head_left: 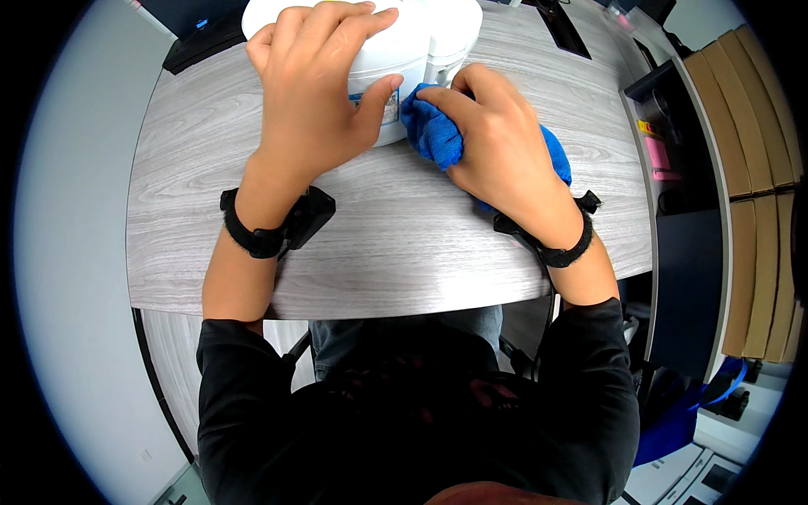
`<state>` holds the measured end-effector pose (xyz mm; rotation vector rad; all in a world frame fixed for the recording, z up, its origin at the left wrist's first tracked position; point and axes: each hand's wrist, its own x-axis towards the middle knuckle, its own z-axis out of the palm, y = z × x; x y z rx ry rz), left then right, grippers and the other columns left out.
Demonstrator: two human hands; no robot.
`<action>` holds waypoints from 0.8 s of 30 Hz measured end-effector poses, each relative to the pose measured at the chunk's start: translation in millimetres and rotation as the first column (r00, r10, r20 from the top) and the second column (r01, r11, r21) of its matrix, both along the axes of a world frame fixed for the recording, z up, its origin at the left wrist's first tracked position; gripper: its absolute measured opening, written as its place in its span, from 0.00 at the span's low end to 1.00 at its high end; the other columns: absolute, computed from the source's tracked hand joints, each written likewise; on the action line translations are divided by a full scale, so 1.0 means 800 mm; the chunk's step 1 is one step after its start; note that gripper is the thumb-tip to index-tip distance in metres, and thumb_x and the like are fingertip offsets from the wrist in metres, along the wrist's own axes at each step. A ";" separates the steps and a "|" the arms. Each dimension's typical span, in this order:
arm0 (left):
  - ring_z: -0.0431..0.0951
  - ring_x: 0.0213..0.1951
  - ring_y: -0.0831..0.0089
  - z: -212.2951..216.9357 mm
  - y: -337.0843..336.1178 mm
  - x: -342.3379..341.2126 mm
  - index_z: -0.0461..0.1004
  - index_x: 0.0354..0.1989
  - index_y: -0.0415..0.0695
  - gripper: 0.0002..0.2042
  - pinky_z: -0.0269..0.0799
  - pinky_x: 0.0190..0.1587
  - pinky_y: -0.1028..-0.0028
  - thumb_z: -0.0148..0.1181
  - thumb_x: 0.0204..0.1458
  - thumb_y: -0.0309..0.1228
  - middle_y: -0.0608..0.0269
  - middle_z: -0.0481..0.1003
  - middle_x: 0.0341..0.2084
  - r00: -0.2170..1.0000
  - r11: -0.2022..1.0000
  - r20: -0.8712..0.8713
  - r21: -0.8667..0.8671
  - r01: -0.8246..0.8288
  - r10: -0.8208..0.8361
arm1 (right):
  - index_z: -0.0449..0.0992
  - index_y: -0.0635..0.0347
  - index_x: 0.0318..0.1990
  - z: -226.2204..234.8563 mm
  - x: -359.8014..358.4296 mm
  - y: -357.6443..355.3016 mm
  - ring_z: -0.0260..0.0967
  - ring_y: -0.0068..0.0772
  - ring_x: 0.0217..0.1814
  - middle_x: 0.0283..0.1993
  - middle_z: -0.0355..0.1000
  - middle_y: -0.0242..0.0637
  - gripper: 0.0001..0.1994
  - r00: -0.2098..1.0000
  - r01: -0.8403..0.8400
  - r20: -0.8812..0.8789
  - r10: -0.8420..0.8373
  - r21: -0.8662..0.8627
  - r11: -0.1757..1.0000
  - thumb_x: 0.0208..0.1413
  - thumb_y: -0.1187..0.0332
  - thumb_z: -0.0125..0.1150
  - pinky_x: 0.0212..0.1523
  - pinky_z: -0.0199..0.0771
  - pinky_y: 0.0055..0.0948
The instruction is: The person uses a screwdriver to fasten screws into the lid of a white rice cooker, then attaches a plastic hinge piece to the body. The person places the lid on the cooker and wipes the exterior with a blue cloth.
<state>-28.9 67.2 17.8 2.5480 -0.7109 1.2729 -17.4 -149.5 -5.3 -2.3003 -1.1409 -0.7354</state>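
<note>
A white plastic container [391, 52] with rounded lobes stands at the far side of the table, cut off by the top of the picture. On its front is a blue-edged label, partly covered by my left hand [311, 93]. That hand lies over the container's top left with its fingers spread and its thumb stretched along the front. My right hand [505, 139] is closed around a bunched blue cloth [433, 130], which it holds against or very close to the container's lower right front. More of the cloth hangs out on the right side of that hand.
The wood-grain table [379, 252] curves round in front of me. A black device [206, 42] sits at the back left. To the right stands a dark shelf unit [690, 278] with small items, beside stacked brown cardboard boxes [757, 118]. Black straps with small devices circle both my wrists.
</note>
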 end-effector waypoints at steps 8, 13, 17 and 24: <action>0.71 0.54 0.69 0.000 0.003 0.002 0.78 0.57 0.52 0.27 0.51 0.57 0.64 0.75 0.44 0.34 0.68 0.78 0.55 1.000 1.000 0.013 0.019 0.013 -0.013 | 0.83 0.63 0.44 -0.009 0.004 -0.002 0.71 0.44 0.42 0.37 0.69 0.42 0.22 1.000 -0.010 -0.017 0.010 -0.047 0.999 0.33 0.80 0.72 0.40 0.78 0.36; 0.71 0.55 0.68 0.001 0.005 0.002 0.78 0.56 0.51 0.25 0.51 0.57 0.64 0.74 0.46 0.34 0.66 0.78 0.55 1.000 0.999 0.002 0.033 0.014 -0.014 | 0.83 0.62 0.43 -0.012 0.006 -0.003 0.70 0.43 0.41 0.36 0.68 0.41 0.21 1.000 -0.023 0.001 0.023 -0.052 0.998 0.34 0.80 0.71 0.39 0.78 0.36; 0.72 0.55 0.67 0.007 0.015 0.004 0.80 0.54 0.49 0.22 0.51 0.58 0.64 0.72 0.48 0.34 0.64 0.79 0.53 0.999 0.999 -0.019 0.025 0.036 -0.035 | 0.83 0.61 0.42 -0.015 0.009 -0.003 0.71 0.44 0.42 0.37 0.69 0.40 0.20 1.000 -0.010 -0.027 0.008 -0.097 0.995 0.34 0.80 0.71 0.40 0.78 0.35; 0.76 0.52 0.64 0.008 0.040 0.018 0.81 0.50 0.46 0.18 0.59 0.56 0.64 0.72 0.51 0.37 0.59 0.81 0.49 0.987 0.987 0.002 0.007 0.158 -0.158 | 0.83 0.61 0.44 0.011 0.004 -0.014 0.73 0.46 0.42 0.37 0.72 0.41 0.21 0.984 -0.101 -0.141 0.108 0.053 0.993 0.35 0.81 0.69 0.42 0.78 0.37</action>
